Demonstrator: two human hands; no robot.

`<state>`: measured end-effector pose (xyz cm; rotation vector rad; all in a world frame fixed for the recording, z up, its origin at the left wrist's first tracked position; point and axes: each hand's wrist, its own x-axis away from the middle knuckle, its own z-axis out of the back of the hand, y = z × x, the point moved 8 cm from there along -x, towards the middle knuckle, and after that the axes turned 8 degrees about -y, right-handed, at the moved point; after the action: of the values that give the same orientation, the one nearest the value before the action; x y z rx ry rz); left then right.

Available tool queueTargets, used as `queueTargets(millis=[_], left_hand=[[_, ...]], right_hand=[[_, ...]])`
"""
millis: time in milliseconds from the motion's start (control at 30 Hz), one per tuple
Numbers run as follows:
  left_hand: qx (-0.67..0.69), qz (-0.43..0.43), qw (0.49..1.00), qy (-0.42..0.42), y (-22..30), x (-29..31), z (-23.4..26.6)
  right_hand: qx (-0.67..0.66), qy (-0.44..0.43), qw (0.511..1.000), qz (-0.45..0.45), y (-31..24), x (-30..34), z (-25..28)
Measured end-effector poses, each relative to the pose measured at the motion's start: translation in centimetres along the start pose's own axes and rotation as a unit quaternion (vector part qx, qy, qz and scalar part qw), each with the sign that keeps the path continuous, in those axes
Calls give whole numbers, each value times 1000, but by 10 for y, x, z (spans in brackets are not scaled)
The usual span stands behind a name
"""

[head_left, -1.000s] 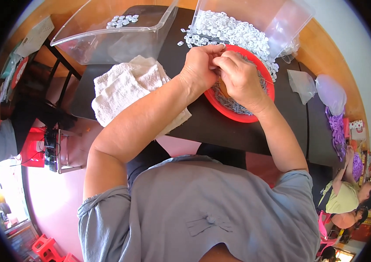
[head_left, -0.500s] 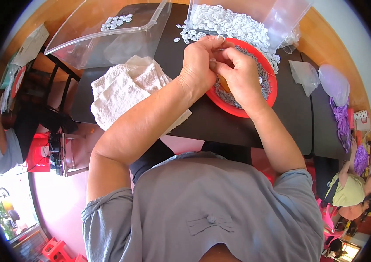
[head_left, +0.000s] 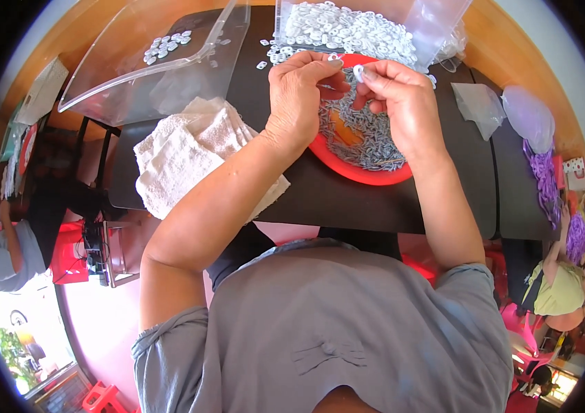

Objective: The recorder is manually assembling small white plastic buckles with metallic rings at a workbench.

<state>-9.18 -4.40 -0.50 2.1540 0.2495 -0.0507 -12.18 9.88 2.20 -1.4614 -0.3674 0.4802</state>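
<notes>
My left hand (head_left: 294, 100) is raised over the left rim of a red bowl (head_left: 368, 177), pinching a small white plastic piece (head_left: 334, 58) between thumb and index finger. Opposite it, my right hand (head_left: 415, 103) grips another small white oval piece (head_left: 358, 71) with a hole in it. The two hands are apart. Below them the bowl holds many small grey screw-like pieces (head_left: 378, 141) and something orange, partly covered. Just beyond the bowl lies a heap of white plastic pieces (head_left: 347, 29), in and around a clear plastic container (head_left: 437, 31).
On the dark table (head_left: 368, 210), a folded whitish cloth (head_left: 185, 148) lies left of the bowl. Behind it stands a clear bin (head_left: 148, 84), with several white pieces (head_left: 167, 46) near it. Plastic bags (head_left: 478, 107) lie right. Other people (head_left: 557, 286) are at both sides.
My hands were close together over the bowl; now they have separated, the right moving right and the left slightly left. A white piece now shows in each hand. The whole view has shifted slightly.
</notes>
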Motion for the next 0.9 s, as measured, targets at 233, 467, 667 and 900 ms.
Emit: queueTargets(millis=[233, 467, 667, 900], left_hand=[[-147, -4, 988, -45, 0, 5, -13], [-215, -16, 975, -52, 1, 7, -13], [-216, -16, 975, -57, 1, 7, -14], [-207, -26, 977, -49, 3, 8, -16]], right_hand=[[-102, 1, 995, -3, 9, -4, 11], [-69, 28, 997, 31, 2, -3, 15], [-44, 39, 997, 41, -4, 0, 13], [-10, 47, 997, 52, -9, 3, 12]])
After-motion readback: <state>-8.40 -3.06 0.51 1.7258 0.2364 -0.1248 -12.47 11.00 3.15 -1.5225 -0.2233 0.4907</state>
